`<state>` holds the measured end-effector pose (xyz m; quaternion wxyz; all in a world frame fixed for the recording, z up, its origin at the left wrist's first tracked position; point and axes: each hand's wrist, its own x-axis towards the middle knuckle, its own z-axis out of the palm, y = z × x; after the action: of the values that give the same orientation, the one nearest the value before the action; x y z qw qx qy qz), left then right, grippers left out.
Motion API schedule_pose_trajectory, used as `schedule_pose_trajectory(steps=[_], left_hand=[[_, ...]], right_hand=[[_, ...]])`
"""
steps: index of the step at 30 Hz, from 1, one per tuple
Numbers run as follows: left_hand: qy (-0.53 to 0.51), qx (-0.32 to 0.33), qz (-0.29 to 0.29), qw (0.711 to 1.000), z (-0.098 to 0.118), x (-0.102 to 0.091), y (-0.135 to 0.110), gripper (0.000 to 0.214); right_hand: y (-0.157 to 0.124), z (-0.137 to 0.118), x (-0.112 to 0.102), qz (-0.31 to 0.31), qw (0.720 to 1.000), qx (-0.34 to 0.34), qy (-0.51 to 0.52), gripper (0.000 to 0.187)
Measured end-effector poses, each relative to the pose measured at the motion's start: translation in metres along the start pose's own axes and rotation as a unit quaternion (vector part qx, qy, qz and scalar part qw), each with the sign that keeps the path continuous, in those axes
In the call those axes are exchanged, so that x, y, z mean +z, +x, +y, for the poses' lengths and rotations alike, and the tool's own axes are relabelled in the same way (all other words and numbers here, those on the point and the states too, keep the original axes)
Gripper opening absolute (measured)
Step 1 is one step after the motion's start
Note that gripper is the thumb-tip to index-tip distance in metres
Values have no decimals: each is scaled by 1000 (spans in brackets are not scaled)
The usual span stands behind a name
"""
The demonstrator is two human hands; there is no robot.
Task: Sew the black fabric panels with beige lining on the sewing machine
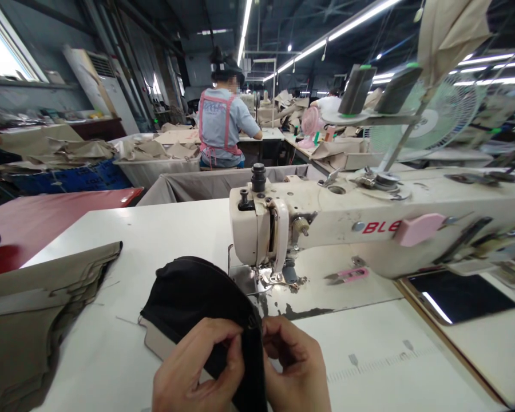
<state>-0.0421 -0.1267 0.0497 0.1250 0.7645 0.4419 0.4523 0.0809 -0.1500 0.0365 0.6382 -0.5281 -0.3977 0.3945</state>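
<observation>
A black fabric piece (193, 292) with a curved edge lies in front of the sewing machine (261, 223), and a beige layer (157, 337) shows beneath it. My left hand (206, 363) pinches the black fabric near its right edge, thumb against forefinger. Close beside it, my right hand (296, 366) grips the same edge with curled fingers. Both hands sit just below the needle area, apart from the presser foot (277, 277). What lies between the fingertips is partly hidden.
Stacked khaki fabric pieces (21, 320) lie at the left. Pink thread snips (347, 276) rest on the machine bed, and a phone (459, 294) lies at the right. Thread cones (356, 91) stand above. Further back, a person in a pink-strapped apron (223, 120) sits beyond a fabric-lined bin (175, 189).
</observation>
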Motion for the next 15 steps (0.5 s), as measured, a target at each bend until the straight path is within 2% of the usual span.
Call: schedule_pose_trajectory(steps=[5,7,10,13,15], left_hand=[[-10,4,-36,999,-1,-2,4,12],[-2,15,-28,999,1,-4,5,14],[43,30,15,999,1,-9,3,14],[99,-34,79,991,-4,-11,-1,5],[89,-94,107,986,-6,-7,-1,8]], right_hand=[[1,4,-6,-56,998,3,-21,5],[1,4,-7,-71,997,2,-35,7],[0,7,-7,-63,996,-16,-68,7],[-3,10,-5,-30,995,-23,-89,6],[-4,8,1,16,997,-45,-67,8]])
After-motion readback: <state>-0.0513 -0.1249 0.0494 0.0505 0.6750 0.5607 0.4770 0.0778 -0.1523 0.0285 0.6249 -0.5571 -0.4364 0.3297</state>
